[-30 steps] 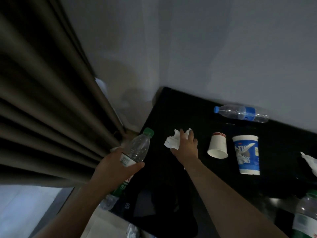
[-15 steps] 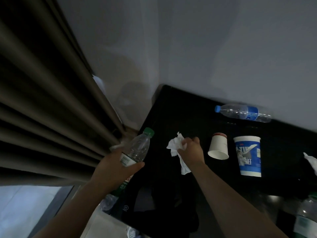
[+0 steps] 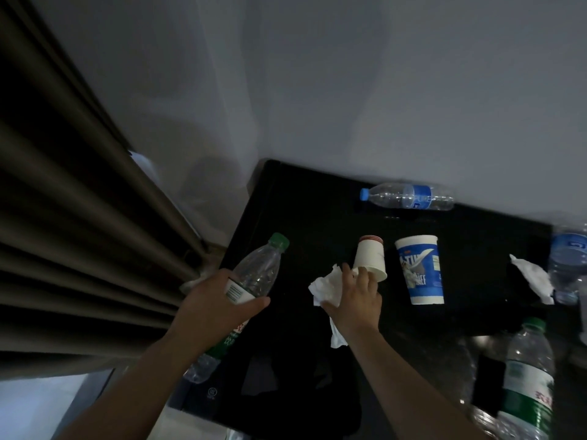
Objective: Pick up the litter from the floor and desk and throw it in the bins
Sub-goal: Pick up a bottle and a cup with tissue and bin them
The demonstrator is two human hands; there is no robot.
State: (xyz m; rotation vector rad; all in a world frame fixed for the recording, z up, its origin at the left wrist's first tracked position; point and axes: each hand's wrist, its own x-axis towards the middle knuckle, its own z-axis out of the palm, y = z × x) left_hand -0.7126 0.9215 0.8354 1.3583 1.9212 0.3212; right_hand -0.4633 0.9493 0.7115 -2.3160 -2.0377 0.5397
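Note:
My left hand point(image 3: 216, 304) grips an empty clear bottle with a green cap point(image 3: 254, 274), held tilted over the left edge of the black desk point(image 3: 305, 211). My right hand point(image 3: 355, 296) holds a crumpled white tissue point(image 3: 325, 287) and its fingertips touch the rim of a small white paper cup point(image 3: 370, 255) lying on its side. Beside that cup lies a larger blue-and-white cup point(image 3: 421, 269). A blue-capped bottle point(image 3: 408, 195) lies by the wall.
Another white tissue point(image 3: 532, 277) and a blue-label bottle point(image 3: 568, 265) lie at the desk's right. A green-label bottle point(image 3: 527, 382) stands at lower right. Brown curtains point(image 3: 79, 233) hang on the left. No bin is in view.
My right hand lifted the tissue off the desk and moved right, so its fingers now touch the small paper cup. The left hand has kept its hold on the bottle.

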